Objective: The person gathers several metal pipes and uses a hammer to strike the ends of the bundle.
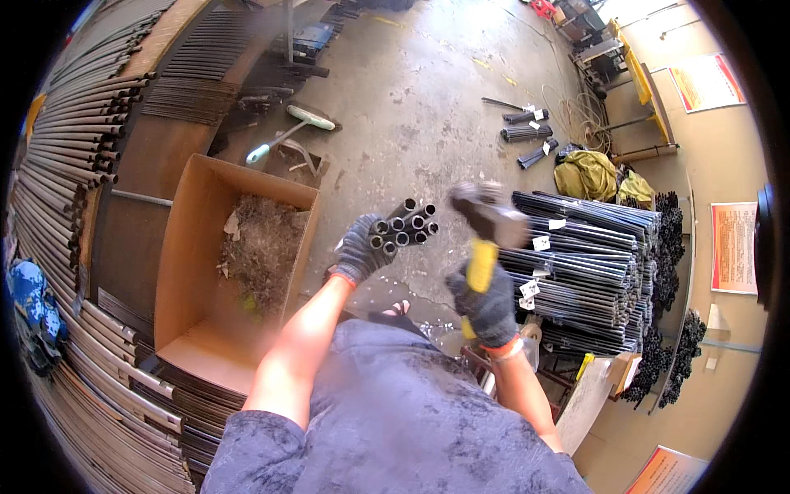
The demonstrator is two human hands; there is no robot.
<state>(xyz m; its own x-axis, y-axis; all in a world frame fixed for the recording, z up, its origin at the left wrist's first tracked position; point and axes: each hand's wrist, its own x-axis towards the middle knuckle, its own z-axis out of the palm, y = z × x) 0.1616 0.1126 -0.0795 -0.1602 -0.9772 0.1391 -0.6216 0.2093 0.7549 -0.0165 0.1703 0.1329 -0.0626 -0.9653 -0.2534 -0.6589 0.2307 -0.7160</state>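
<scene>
My left hand (364,249), in a dark grey knit glove with an orange cuff, is closed round a bundle of black metal tubes (402,233). Their open round ends face up toward me; the lower lengths are hidden. In my right hand (487,309), gloved the same way, is a hammer (481,267) with a yellow-and-black handle. Its steel head is raised to the right of the tube ends, apart from them, and slightly blurred.
An open cardboard box (234,177) with shredded debris stands at left, beside racks of long metal pipes (90,148). Bundled black tubes (576,272) are stacked at right. A green-handled brush (288,132), small tube bundles (527,132) and an olive sack (586,174) lie on the floor.
</scene>
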